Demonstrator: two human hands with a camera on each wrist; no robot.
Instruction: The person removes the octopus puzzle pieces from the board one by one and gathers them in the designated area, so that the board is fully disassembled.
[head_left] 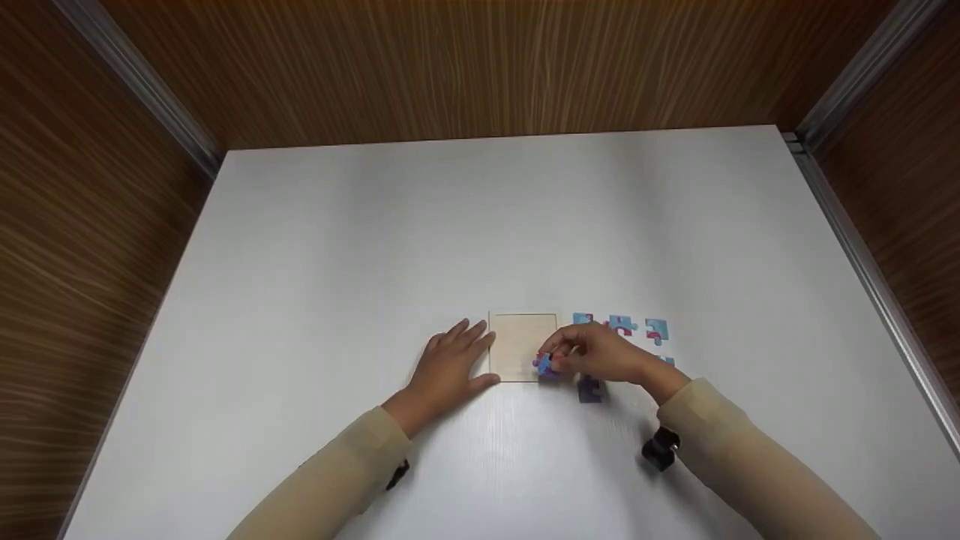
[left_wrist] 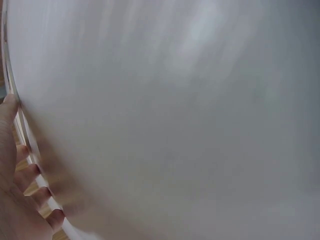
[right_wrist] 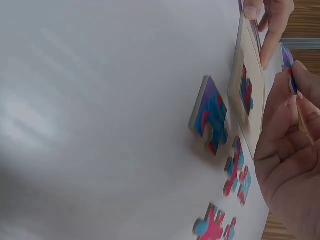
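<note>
In the head view, my left hand (head_left: 448, 366) lies with fingers spread along the left edge of a square wooden puzzle tray (head_left: 516, 341), its fingertips and thumb touching the rim. My right hand (head_left: 604, 354) pinches a blue and purple jigsaw piece (head_left: 545, 364) between thumb and fingers, over the tray's lower right corner. The right wrist view shows this held piece (right_wrist: 288, 60) raised and tilted, apart from the tray. Another jigsaw piece (right_wrist: 246, 92) lies inside the tray there. A dark purple-blue piece (head_left: 590, 390) lies on the table under my right hand.
Right of the tray lie more loose jigsaw pieces in blue and pink, among them a corner piece (head_left: 656, 330) and a piece (head_left: 621, 322) partly beside my right hand. The white table (head_left: 480, 225) is bounded by brown wood-grain panels (head_left: 465, 67) at the back and sides.
</note>
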